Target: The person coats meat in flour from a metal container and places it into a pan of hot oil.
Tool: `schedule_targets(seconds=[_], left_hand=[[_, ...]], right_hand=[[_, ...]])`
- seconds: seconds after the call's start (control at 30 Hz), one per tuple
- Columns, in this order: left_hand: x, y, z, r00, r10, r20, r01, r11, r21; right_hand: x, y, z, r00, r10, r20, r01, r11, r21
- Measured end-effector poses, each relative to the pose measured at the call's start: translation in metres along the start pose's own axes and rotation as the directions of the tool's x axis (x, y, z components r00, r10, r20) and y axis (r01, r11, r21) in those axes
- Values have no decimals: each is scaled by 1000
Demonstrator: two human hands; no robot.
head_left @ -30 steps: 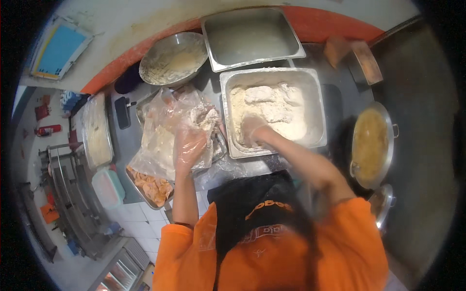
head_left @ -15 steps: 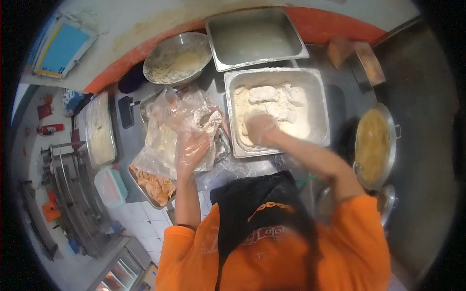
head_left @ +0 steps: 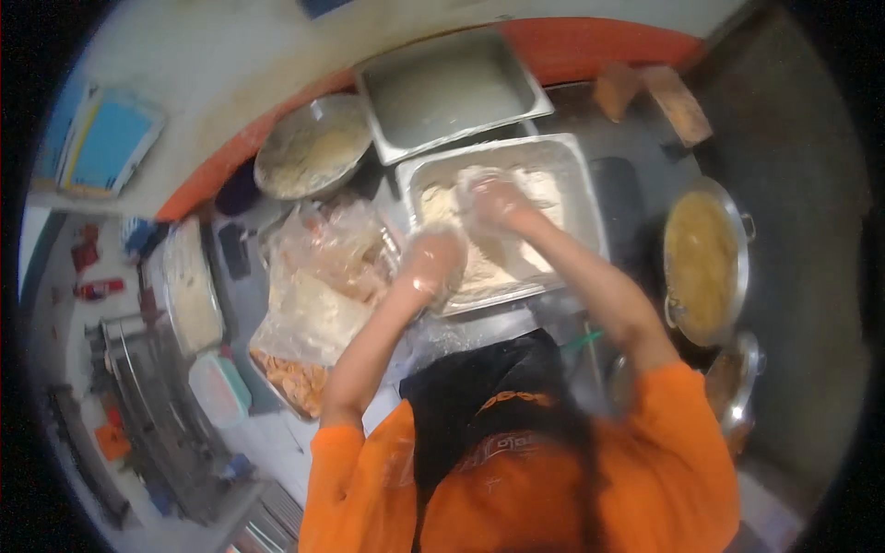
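A deep steel pan (head_left: 595, 203) of pale flour (head_left: 484, 263) lies before me, with flour-coated pieces (head_left: 542, 189) toward its far side. My right hand (head_left: 493, 201), in a clear plastic glove, is down in the pan against a coated piece; blur hides how its fingers sit. Over the pan's left rim is my left hand (head_left: 435, 262), gloved the same way, its fingers smeared by motion. To its left, a clear plastic bag (head_left: 318, 318) with floury contents rests on a tray of raw meat pieces (head_left: 293, 382).
Behind the pan stand another steel pan (head_left: 452, 88) and a floury steel bowl (head_left: 313, 152). A wide pan of yellowish-brown contents (head_left: 705, 263) is at the right. On the left are a phone (head_left: 235, 252), a covered tray (head_left: 192, 286) and a lidded plastic box (head_left: 219, 389).
My left hand has left the plastic bag and moved right to the flour pan. My right hand has shifted to the coated pieces at the pan's far side. The view has tilted slightly.
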State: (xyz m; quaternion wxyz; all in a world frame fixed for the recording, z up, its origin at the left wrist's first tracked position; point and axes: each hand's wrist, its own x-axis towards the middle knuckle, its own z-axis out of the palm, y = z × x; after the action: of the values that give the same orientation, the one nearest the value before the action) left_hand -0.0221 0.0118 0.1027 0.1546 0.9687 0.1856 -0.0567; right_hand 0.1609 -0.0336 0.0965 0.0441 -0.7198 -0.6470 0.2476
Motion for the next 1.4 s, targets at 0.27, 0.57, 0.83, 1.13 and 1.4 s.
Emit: schedule_targets(seconds=[0.27,0.57,0.83,1.13,1.4], left_hand=[[26,44,13,952,0,305,-22,997,70],[1,22,-52,991,127,46,-130,989,69],[13,19,-61,999,17,36,-9,978,-209],[121,262,-115,884,444,145,-130,532,-837],[241,428,-18,654,712,255,-718,691,-85]], right_hand=[[-18,-15,-21,987,-129,-92,103,963,-247],[-9,48,29,726,33,-687,363,830,423],[-138,53,-51,827,220,-517,41,894,446],[-351,232,-106,710,578,-402,-142,677,722],[-464,414,-42,263,877,-402,-819,423,389]])
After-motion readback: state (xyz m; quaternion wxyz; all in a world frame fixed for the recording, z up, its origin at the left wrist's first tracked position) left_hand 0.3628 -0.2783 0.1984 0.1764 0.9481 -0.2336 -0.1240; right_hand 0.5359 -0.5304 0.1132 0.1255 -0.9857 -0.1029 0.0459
